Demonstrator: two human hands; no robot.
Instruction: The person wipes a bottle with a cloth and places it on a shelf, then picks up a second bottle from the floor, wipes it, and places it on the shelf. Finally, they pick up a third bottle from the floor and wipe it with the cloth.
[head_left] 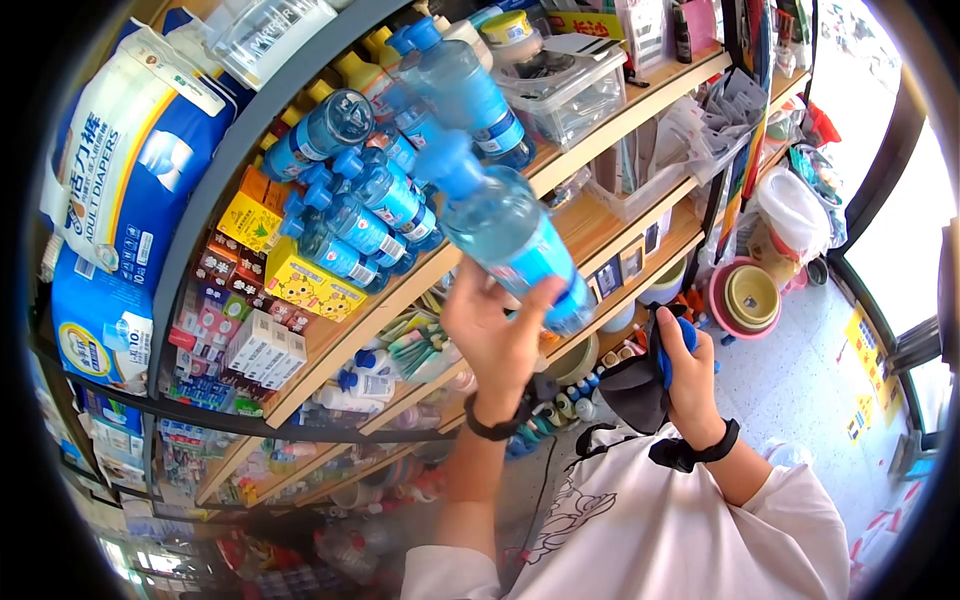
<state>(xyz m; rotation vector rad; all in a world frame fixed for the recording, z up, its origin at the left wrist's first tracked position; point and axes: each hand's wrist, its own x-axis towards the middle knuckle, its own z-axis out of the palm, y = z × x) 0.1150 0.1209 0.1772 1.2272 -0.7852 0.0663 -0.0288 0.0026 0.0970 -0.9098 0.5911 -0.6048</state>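
Note:
My left hand (495, 330) is closed around the lower part of a clear blue bottle (505, 230) with a blue pump-style top and a blue label. The bottle is tilted, in front of the shelf edge. Several similar blue bottles (365, 215) stand on the shelf behind and to the left of it. To the right, in front of the light shirt, my right hand (692, 375) grips a dark grey, cloth-like piece (636, 393) with a blue part under the thumb. What kind of thing it is I cannot make out.
Wooden shelves (620, 115) hold a clear plastic box (565, 95), yellow cartons (310, 280) and small packets. Adult diaper packs (120, 190) sit at far left. Stacked basins (752, 298) stand on the floor at right, near a dark-framed doorway (880, 180).

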